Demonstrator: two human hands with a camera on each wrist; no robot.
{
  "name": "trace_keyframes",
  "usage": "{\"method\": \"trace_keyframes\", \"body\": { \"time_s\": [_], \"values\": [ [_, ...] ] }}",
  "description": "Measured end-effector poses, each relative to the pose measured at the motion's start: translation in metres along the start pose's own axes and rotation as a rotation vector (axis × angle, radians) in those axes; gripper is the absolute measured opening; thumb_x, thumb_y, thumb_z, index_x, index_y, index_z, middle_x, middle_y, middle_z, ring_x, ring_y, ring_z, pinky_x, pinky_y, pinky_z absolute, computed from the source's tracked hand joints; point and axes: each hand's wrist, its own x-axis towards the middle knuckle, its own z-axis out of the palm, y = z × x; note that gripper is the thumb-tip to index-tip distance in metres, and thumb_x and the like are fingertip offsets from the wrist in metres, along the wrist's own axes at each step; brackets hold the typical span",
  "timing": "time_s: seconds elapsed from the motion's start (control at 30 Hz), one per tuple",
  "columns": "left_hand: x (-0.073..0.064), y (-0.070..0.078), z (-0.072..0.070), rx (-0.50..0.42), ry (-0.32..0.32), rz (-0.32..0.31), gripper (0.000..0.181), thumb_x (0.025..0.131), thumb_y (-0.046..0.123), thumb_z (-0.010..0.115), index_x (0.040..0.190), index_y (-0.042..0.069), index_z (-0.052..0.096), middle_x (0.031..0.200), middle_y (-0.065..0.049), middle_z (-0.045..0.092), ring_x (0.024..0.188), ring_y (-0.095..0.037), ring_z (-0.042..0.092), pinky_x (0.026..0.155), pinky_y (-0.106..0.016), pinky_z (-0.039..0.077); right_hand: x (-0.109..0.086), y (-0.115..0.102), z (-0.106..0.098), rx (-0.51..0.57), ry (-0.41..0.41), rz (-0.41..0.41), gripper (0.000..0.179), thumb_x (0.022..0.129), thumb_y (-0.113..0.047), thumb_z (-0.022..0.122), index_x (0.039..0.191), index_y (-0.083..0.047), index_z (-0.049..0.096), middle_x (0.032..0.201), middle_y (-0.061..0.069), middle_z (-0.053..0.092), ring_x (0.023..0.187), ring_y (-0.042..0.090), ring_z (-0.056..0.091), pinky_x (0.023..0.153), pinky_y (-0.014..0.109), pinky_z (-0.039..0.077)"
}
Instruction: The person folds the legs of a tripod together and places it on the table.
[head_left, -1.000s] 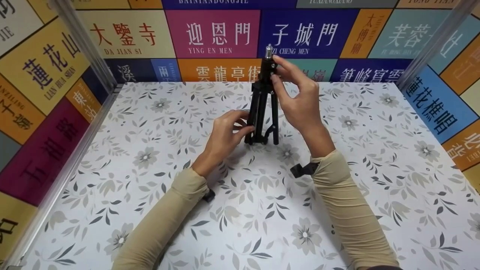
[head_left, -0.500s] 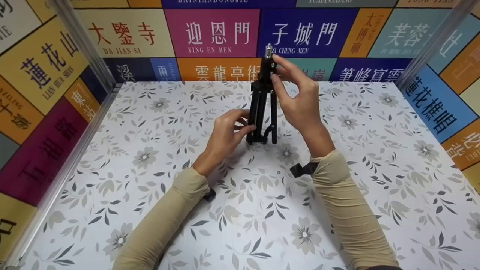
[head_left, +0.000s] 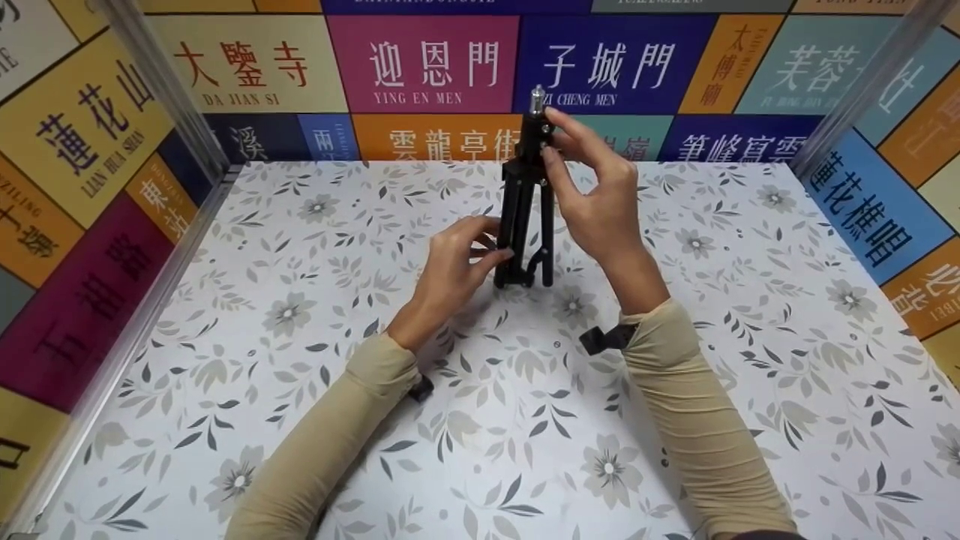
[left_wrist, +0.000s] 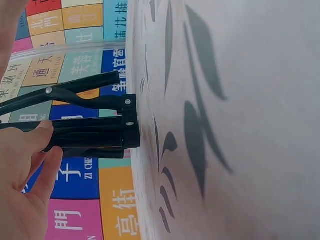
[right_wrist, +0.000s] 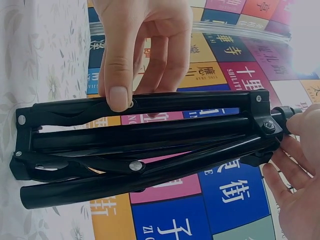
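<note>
A black folding tripod stand with a silver stud on top stands nearly upright on the table's far part. My right hand pinches its upper column between thumb and index finger, just under the stud. Low down, my left hand pinches one leg with thumb and fingers. In the left wrist view the foot bracket sits right at the table surface. The right wrist view shows the legs folded close, one black leg angled slightly outward from the central tube.
A white table printed with grey flowers and leaves lies under both arms. Colourful panels with Chinese lettering rise at the back and sides, close behind the stand. Black wrist mounts sit under the beige sleeves.
The stand's lower end has shifted slightly, with the outer leg a little further left. Both hands keep their holds, and the head view has tilted slightly.
</note>
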Motion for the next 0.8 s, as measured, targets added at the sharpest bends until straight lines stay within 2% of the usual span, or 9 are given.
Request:
{"method": "trace_keyframes", "body": {
  "time_s": [0.13, 0.4, 0.57, 0.8],
  "values": [
    [0.000, 0.000, 0.001, 0.008, -0.005, 0.002, 0.027, 0.097, 0.010, 0.083, 0.122, 0.006, 0.075, 0.116, -0.007, 0.079, 0.101, -0.017, 0.077, 0.085, -0.019, 0.066, -0.001, 0.000, 0.000, 0.002, 0.000, -0.001, 0.038, 0.105, -0.003, 0.069, 0.143, -0.006, 0.070, 0.123, 0.016, 0.081, 0.116, 0.025, 0.078, 0.106, 0.052, 0.062],
    [0.001, 0.001, 0.002, 0.030, -0.010, -0.015, 0.027, 0.097, 0.012, 0.084, 0.122, 0.007, 0.075, 0.115, -0.006, 0.078, 0.101, -0.017, 0.077, 0.085, -0.019, 0.066, -0.001, 0.000, 0.000, -0.010, -0.002, -0.001, 0.038, 0.106, -0.003, 0.068, 0.143, -0.005, 0.069, 0.124, 0.017, 0.080, 0.116, 0.027, 0.078, 0.108, 0.045, 0.062],
    [0.002, 0.002, 0.002, 0.002, -0.017, -0.032, 0.026, 0.096, 0.010, 0.083, 0.120, 0.006, 0.073, 0.115, -0.007, 0.078, 0.101, -0.017, 0.077, 0.086, -0.019, 0.066, -0.001, 0.015, 0.001, -0.019, 0.005, -0.034, 0.038, 0.105, -0.004, 0.068, 0.143, -0.006, 0.069, 0.124, 0.015, 0.080, 0.115, 0.024, 0.079, 0.105, 0.044, 0.063],
    [0.003, 0.003, 0.003, -0.013, -0.016, -0.036, 0.023, 0.096, 0.007, 0.083, 0.116, 0.004, 0.072, 0.112, -0.007, 0.079, 0.100, -0.016, 0.078, 0.086, -0.019, 0.066, -0.001, 0.035, 0.000, -0.016, 0.003, -0.086, 0.039, 0.107, -0.015, 0.070, 0.146, -0.017, 0.069, 0.126, 0.004, 0.081, 0.116, 0.014, 0.077, 0.103, 0.043, 0.064]
  ]
}}
